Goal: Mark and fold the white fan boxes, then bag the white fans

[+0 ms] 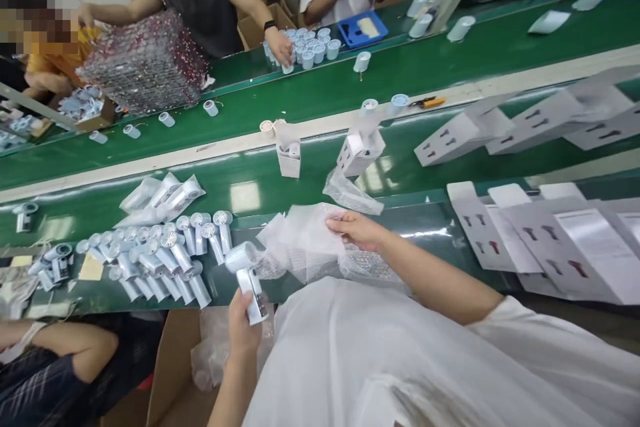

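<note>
Handheld fan [249, 280], pale blue, sits in the grasp of the person's left hand [241, 323], held by its handle, head upward, at the near edge of the bench [226, 288]. Thumb and fingers of the right hand [355, 228] pinch translucent wrapping [311, 233] beside it. Similar fans [181, 255] lie clustered leftward, while 2 white boxes [289, 164] (flaps raised) stand farther off on the green belt [240, 155].
</note>
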Tool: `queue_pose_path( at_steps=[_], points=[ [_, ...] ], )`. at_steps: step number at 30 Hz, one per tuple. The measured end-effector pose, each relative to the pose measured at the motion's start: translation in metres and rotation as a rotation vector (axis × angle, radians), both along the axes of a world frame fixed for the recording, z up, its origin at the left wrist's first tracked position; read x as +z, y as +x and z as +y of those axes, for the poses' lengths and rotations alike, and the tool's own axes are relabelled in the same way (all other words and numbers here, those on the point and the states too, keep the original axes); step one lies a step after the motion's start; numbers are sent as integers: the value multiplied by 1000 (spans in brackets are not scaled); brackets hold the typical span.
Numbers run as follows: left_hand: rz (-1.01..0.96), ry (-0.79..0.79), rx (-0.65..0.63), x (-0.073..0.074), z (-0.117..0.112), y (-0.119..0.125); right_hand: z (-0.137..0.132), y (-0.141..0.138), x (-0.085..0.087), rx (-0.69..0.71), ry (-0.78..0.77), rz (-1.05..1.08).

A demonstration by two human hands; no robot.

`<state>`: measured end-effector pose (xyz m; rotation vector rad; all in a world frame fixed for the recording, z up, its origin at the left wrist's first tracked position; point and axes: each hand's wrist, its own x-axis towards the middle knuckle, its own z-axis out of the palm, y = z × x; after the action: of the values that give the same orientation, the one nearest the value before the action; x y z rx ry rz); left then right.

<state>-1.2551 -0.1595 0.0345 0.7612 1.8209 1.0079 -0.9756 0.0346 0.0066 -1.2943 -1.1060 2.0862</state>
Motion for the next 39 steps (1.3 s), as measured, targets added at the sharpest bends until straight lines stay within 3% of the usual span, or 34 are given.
queue_pose_path(
  at_steps=[2, 5, 7, 10, 12, 14, 18, 21, 22, 24, 28, 30, 34, 36, 39],
  points=[
    [-216, 56, 14, 4, 30, 23, 7, 29, -7, 32, -8, -98],
    [-458, 75, -29, 7, 74, 66, 4, 61, -6, -142, 225, -388],
    [-355, 66, -180, 8, 93, 96, -12, 63, 1, -224, 304, -342],
    [-36, 97, -550, 9, 109, 126, -43, 47, 14, -255, 141, 43],
    [88, 166, -900, 7, 118, 123, -56, 40, 18, -375, 15, 195],
    [260, 239, -1169, 2, 131, 103, -61, 45, 17, -481, -109, 256],
    [735, 162, -1414, -24, 159, 50, -61, 72, 8, -458, -415, 410],
    [748, 39, -1570, -44, 171, 37, -67, 83, 7, -471, -554, 472],
    [742, 19, -1573, -47, 172, 38, -71, 84, 8, -475, -573, 491],
    [760, 31, -1454, -45, 172, 48, -78, 83, 13, -449, -591, 541],
    [655, 223, -971, -19, 166, 83, -85, 69, 31, -223, -531, 628],
    [496, 276, -880, -6, 161, 101, -81, 57, 39, -148, -484, 621],
    [132, 165, -758, 5, 155, 121, -66, 42, 43, -155, -398, 543],
    [-41, 59, -622, 4, 155, 123, -63, 43, 41, -169, -356, 493],
    [-83, 40, -403, 4, 154, 124, -65, 48, 37, -180, -365, 399]
  ],
)
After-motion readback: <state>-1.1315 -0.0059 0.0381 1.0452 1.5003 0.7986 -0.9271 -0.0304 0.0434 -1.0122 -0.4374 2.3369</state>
